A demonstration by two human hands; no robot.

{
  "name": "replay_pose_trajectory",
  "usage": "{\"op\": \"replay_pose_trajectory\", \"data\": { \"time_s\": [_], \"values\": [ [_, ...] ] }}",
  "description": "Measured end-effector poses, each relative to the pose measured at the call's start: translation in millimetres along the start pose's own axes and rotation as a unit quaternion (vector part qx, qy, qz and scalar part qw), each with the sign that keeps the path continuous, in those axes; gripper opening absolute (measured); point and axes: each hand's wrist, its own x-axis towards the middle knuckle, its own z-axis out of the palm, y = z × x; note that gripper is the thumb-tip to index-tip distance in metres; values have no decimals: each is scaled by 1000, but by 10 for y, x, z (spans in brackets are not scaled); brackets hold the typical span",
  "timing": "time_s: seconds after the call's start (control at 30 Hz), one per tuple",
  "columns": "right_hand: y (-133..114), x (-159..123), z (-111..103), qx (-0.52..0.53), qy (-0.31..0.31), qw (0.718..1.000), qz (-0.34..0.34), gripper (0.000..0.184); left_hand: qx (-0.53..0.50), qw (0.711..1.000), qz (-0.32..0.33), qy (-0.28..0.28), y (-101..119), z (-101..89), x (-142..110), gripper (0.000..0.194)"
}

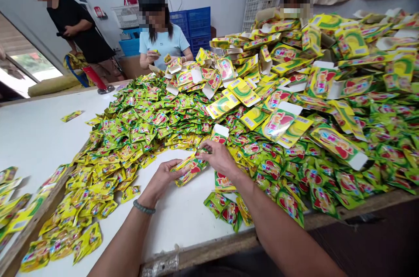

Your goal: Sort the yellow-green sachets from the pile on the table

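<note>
My left hand (166,177) grips the left end of a small printed carton (189,170), yellow and green with red, tilted just above the white tabletop. At the carton's right end, my right hand (216,157) has its fingers pinched together. A bit of green wrapper shows at those fingertips, mostly hidden. Behind the right hand stands another carton with a white flap (220,132). A further carton (223,182) lies by the right forearm, partly covered. Several green packets (225,209) rest on the table below it.
Green packets (137,115) are heaped across the table, with yellow packets (94,181) at left. Many cartons (275,122) lie piled at right. A wooden strip (42,220) divides the white table (42,128). Two people sit opposite; another person (73,28) stands at left.
</note>
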Motion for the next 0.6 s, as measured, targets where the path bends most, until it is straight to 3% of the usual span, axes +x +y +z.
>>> {"op": "replay_pose_trajectory", "data": {
  "time_s": [0.13,0.27,0.43,0.5,0.6],
  "values": [
    [13,-36,132,43,15,999,-12,13,-36,999,-34,-5,24,168,11,43],
    [-13,-88,165,-26,20,997,-77,6,-26,999,3,33,4,224,11,37],
    [-82,-161,195,-75,-49,986,-141,7,-17,998,42,36,-26,168,-35,25],
    [-87,-165,203,-70,-28,989,-126,7,-33,998,40,18,0,162,-68,26],
    [-51,-136,196,-47,57,996,-54,8,-57,997,20,-38,47,173,-111,47]
  ]
}}
